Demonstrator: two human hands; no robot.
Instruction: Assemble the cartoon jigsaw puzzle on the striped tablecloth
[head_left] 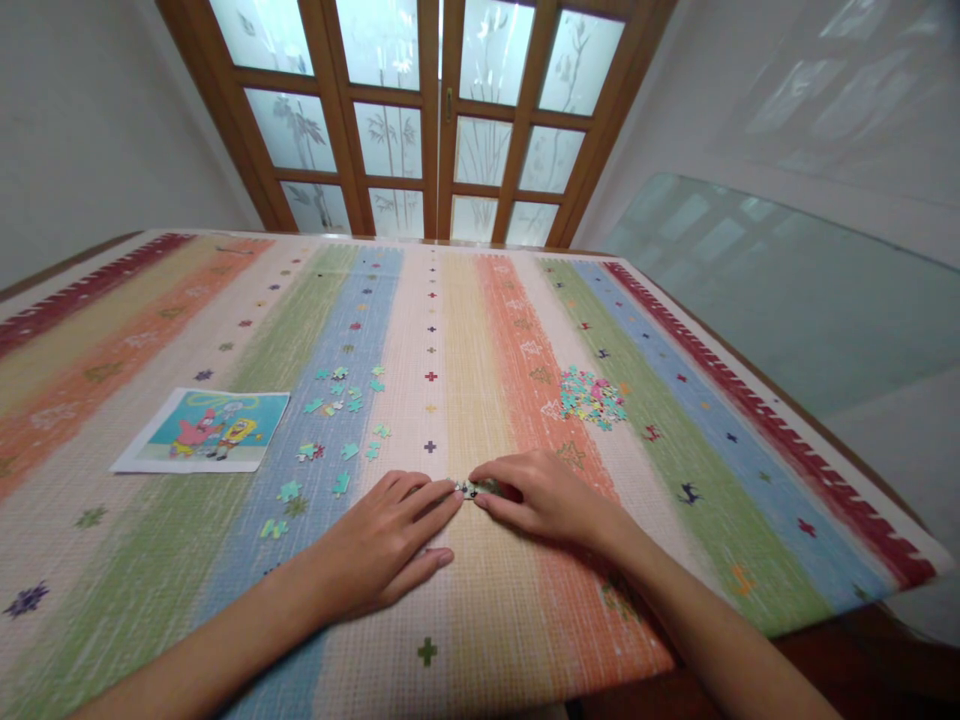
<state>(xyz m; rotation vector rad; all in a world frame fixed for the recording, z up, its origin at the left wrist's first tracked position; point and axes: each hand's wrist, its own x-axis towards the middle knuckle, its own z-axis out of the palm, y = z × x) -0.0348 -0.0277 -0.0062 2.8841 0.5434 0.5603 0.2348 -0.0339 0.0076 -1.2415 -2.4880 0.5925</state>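
working a tiny puzzle bit (469, 490) between both hands, right on the yellow stripe of the tablecloth (487, 610), with fingertips covering a good chunk of it. the right hand (544, 497) looks to have it pinched between thumb and forefinger. the left hand (409, 535) has fingertips touching the other side, but whether that's a proper pinch or just a press, can't tell from this angle.

main risk, probably: the bit is so small that uneven pushing from the two sides could make it skid, flip or buckle, and a woven cloth might bunch underneath if pressed hard. fingers hiding the edges also makes a bad line-up easy to miss.

second worry is the left forearm. loose pieces (341, 484) lie scattered just beyond it, some near the wrist, so a careless swing could sweep them out of place. the heap (592, 398) past the right hand seems safer unless an elbow drifts. picture sheet (214, 430) lies flat over on the left, well apart from both hands.
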